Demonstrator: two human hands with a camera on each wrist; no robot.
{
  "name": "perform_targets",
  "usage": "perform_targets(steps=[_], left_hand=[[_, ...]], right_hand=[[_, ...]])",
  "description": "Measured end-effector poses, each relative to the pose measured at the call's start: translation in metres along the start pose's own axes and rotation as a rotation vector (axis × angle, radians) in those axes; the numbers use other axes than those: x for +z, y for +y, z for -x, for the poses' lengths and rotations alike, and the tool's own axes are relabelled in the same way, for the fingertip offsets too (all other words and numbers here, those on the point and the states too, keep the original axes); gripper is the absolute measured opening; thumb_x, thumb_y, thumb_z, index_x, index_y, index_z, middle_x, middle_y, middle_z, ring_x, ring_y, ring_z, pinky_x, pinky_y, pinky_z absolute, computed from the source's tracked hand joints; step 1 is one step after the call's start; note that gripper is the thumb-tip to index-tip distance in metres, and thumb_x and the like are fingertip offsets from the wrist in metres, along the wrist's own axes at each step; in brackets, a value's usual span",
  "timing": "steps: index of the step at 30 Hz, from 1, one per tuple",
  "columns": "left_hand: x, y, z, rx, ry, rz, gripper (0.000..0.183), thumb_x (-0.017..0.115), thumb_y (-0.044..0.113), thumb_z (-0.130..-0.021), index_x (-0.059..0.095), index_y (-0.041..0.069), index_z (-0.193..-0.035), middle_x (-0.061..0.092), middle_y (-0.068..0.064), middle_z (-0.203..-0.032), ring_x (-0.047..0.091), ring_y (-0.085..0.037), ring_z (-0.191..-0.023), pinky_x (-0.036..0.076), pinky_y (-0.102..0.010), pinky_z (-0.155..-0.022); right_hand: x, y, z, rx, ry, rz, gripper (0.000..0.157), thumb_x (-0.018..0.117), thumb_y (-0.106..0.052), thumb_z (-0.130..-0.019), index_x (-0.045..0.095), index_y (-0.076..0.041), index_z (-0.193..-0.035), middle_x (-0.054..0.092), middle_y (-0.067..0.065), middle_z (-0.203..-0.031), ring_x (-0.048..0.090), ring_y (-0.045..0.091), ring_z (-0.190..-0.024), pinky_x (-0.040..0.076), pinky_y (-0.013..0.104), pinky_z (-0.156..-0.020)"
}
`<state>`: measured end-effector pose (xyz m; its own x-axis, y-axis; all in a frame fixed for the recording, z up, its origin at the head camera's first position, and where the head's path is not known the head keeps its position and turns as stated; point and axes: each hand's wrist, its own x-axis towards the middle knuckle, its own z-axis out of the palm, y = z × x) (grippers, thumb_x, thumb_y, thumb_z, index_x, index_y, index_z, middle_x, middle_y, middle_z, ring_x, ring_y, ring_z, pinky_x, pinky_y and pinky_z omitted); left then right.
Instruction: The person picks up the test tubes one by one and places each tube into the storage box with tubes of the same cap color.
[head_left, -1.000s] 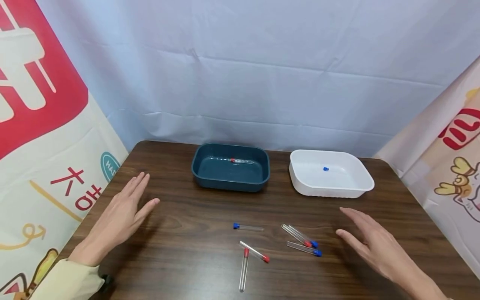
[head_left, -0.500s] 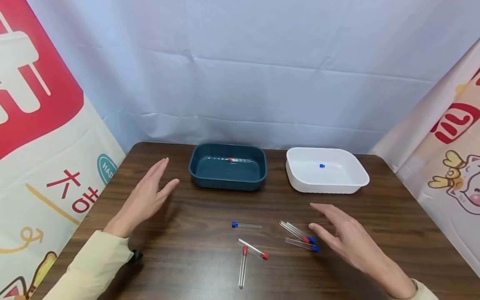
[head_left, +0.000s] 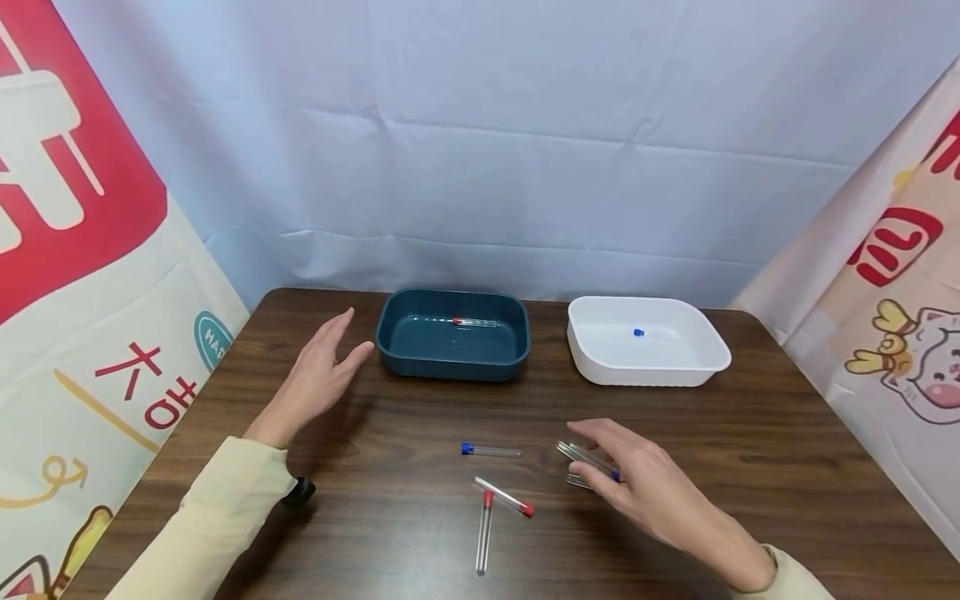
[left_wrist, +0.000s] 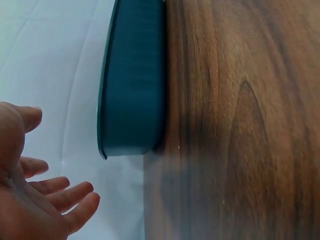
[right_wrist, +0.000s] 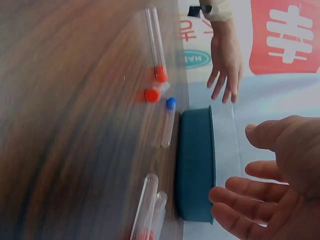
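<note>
My right hand (head_left: 637, 483) hovers over a cluster of clear capped test tubes (head_left: 573, 452), fingers extended and holding nothing; it partly hides their caps. In the right wrist view, that hand (right_wrist: 267, 185) appears apart from the tubes. Left of the cluster lies a blue-capped test tube (head_left: 495, 452). Nearer the front, a red-capped test tube (head_left: 504, 497) lies slantwise beside another red-capped test tube (head_left: 484, 533). My left hand (head_left: 318, 375), also holding nothing, is raised just left of the dark teal bin (head_left: 453, 369); in the left wrist view its fingers (left_wrist: 65, 195) spread loosely.
Inside the teal bin rests a red-capped test tube (head_left: 474, 322). To its right stands a white bin (head_left: 648, 377) with a blue-capped item (head_left: 639, 332) in it. Both bins are at the back of the brown wooden table (head_left: 390, 517), before a pale curtain (head_left: 495, 192).
The right hand has moved left to above the tube cluster. My left hand has moved right and forward toward the teal bin. The view shifts slightly; the tubes and bins stay put.
</note>
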<state>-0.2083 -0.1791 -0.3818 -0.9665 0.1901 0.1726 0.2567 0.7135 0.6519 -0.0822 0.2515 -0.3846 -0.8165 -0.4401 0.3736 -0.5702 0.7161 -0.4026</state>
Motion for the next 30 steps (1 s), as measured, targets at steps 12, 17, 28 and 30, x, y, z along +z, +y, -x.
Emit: perform_targets(steps=[12, 17, 28, 30], left_hand=[[0.016, -0.001, -0.023, -0.006, -0.041, 0.054, 0.073, 0.049, 0.041, -0.110, 0.015, 0.010, -0.167, 0.020, -0.020, -0.169, 0.038, -0.041, -0.146, 0.034, -0.062, -0.114], [0.024, -0.003, -0.032, -0.030, -0.077, 0.083, 0.074, 0.049, 0.040, -0.110, 0.013, 0.011, -0.167, 0.017, -0.020, -0.169, 0.035, -0.042, -0.147, 0.033, -0.061, -0.115], [0.037, -0.007, -0.042, -0.051, -0.094, 0.066, 0.077, 0.053, 0.038, -0.108, 0.014, 0.006, -0.166, 0.019, -0.023, -0.168, 0.030, -0.044, -0.149, 0.028, -0.063, -0.117], [0.038, -0.007, -0.043, -0.052, -0.097, 0.066, 0.077, 0.054, 0.038, -0.108, 0.015, 0.006, -0.166, 0.019, -0.023, -0.168, 0.031, -0.044, -0.148, 0.028, -0.063, -0.117]], right_hand=[[0.021, -0.018, -0.005, 0.039, -0.164, -0.104, 0.036, 0.076, -0.023, -0.097, 0.067, -0.010, -0.130, 0.068, -0.003, -0.112, 0.060, 0.004, -0.083, 0.053, 0.024, -0.067], [0.029, -0.026, -0.007, 0.038, -0.210, -0.114, 0.037, 0.075, -0.024, -0.098, 0.068, -0.008, -0.130, 0.065, -0.006, -0.102, 0.058, 0.004, -0.081, 0.050, 0.022, -0.067], [0.043, -0.030, -0.009, 0.046, -0.263, -0.149, 0.036, 0.075, -0.025, -0.098, 0.068, -0.007, -0.128, 0.067, -0.001, -0.111, 0.056, 0.000, -0.076, 0.049, 0.020, -0.064], [0.045, -0.031, -0.010, 0.055, -0.288, -0.161, 0.037, 0.075, -0.025, -0.098, 0.068, -0.007, -0.129, 0.067, 0.000, -0.113, 0.056, 0.001, -0.076, 0.049, 0.020, -0.064]])
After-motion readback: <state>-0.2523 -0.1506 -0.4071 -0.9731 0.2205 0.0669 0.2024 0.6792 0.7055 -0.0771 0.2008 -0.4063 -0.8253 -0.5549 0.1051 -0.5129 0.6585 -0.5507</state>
